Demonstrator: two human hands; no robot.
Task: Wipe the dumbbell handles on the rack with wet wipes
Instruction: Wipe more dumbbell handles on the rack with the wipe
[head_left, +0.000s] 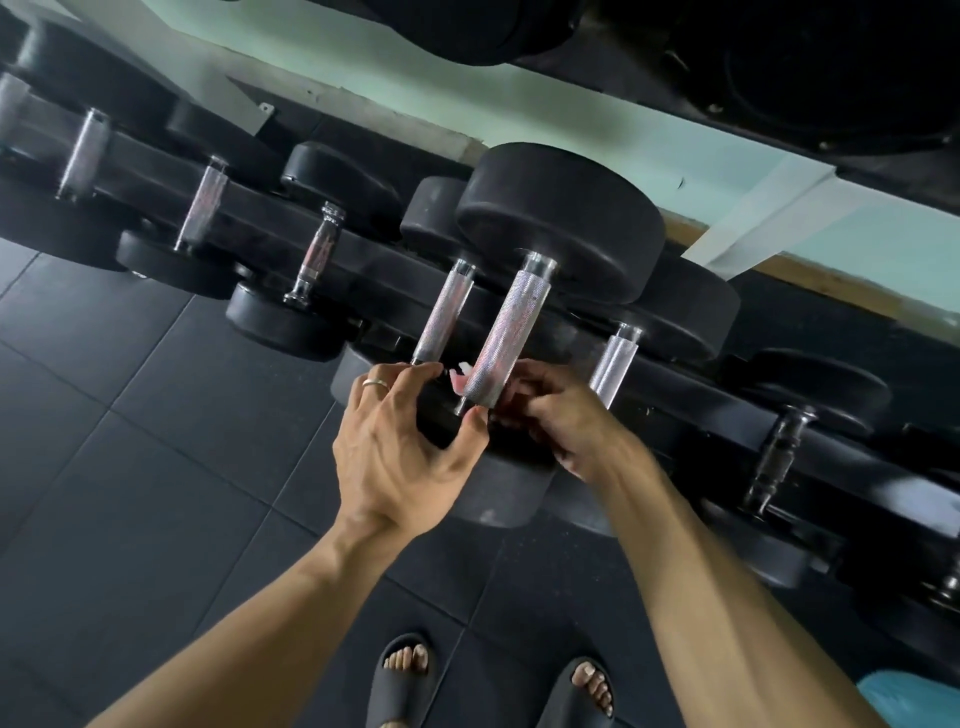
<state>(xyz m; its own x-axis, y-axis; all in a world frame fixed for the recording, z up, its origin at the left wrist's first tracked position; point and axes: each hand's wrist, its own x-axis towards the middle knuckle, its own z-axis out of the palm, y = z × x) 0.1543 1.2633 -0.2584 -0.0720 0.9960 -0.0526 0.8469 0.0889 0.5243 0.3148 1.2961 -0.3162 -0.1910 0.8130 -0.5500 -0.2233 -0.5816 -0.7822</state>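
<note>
Pinching a limp wet wipe (460, 375) behind the knurled dumbbell handle (506, 338) on the rack (691, 395), your right hand (550, 415) works with left hand (410, 447) fingers spread; grip the stiff, heavy bar mid-handle.

1. Dark rubber floor tiles (130, 415) with visible seams cover the ground.
2. A pale mint-green wall (519, 111) runs behind.
3. A wooden skirting strip (810, 283) edges the wall's base.
</note>
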